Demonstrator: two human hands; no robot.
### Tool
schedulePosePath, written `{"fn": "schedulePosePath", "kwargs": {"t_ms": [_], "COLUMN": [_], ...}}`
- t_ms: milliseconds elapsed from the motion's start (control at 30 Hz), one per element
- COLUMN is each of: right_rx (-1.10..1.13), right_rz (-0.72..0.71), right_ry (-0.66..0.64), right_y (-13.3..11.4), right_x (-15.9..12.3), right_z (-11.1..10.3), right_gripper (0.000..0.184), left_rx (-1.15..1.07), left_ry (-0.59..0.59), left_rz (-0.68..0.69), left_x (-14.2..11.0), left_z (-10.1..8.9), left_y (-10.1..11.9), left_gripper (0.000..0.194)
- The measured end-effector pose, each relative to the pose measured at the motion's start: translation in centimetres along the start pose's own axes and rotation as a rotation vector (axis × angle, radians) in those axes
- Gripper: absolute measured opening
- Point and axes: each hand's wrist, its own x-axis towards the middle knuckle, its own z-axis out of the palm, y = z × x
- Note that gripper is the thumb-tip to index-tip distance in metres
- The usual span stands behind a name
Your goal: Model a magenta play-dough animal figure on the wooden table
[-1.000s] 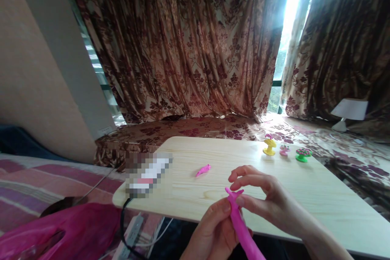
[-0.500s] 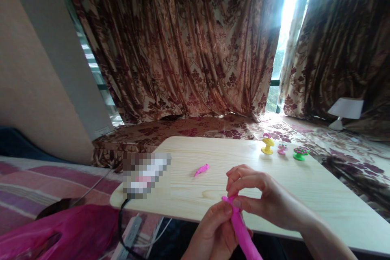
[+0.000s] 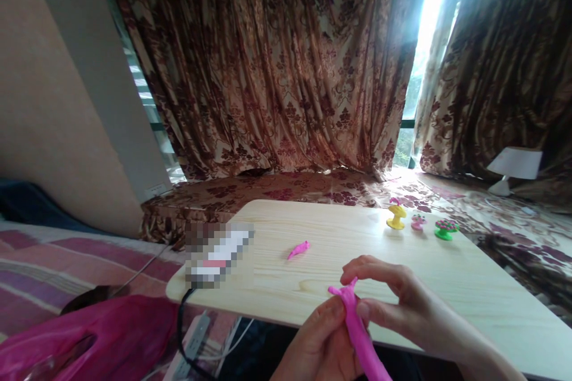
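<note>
A long roll of bright pink modelling clay (image 3: 361, 333) runs up from the bottom edge, its far end split into two small prongs. My left hand (image 3: 319, 333) is closed around it just below the fork, thumb pressed on the front. At the fork's right side, the thumb of my right hand (image 3: 404, 297) rests by the clay. Its other fingers arch over the prongs, with a gap between them and the thumb. A smaller pink clay piece (image 3: 298, 249), tapered at one end, lies farther off on the pale wooden table (image 3: 268, 220).
Along the table's far right side stand a yellow clay figure (image 3: 395, 217), a small pink one (image 3: 419, 222) and a green one with pink dots (image 3: 445, 228). A pixelated device (image 3: 221, 256) with a black cable sits at left. Behind are curtains (image 3: 286, 71) and a white lamp (image 3: 513, 164).
My right thumb and fingers have spread apart and moved slightly right of the clay's end. The two prongs now show more plainly. The view has shifted a little.
</note>
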Motion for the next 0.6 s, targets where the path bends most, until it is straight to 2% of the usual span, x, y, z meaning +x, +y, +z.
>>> {"fn": "schedulePosePath", "kwargs": {"t_ms": [100, 200, 300, 400, 500, 600], "right_rx": [0.055, 0.046, -0.015, -0.136, -0.314, -0.431], "right_rz": [0.045, 0.080, 0.173, 0.257, 0.150, 0.039], "right_ry": [-0.019, 0.003, 0.115, 0.238, 0.279, 0.271], "right_y": [0.2, 0.8, 1.6, 2.1, 2.3, 2.6], "right_x": [0.5, 0.8, -0.5, -2.6, -3.8, -3.4], "right_z": [0.6, 0.5, 0.4, 1.2, 2.9, 4.7], "right_gripper": [0.017, 0.019, 0.026, 0.035, 0.034, 0.025], "left_rx": [-0.026, -0.017, 0.015, 0.058, 0.114, 0.144], "left_ry": [0.011, 0.022, 0.074, 0.112, 0.144, 0.178], "left_rz": [-0.007, 0.009, 0.061, 0.188, 0.295, 0.369], "left_x": [0.0, 0.1, 0.3, 0.6, 0.9, 1.1], "left_z": [0.2, -0.6, -1.5, -1.6, -1.3, -1.3], "left_y": [-0.2, -0.5, -0.2, 0.7, 1.5, 1.6], "left_gripper": [0.020, 0.020, 0.018, 0.016, 0.015, 0.014]}}
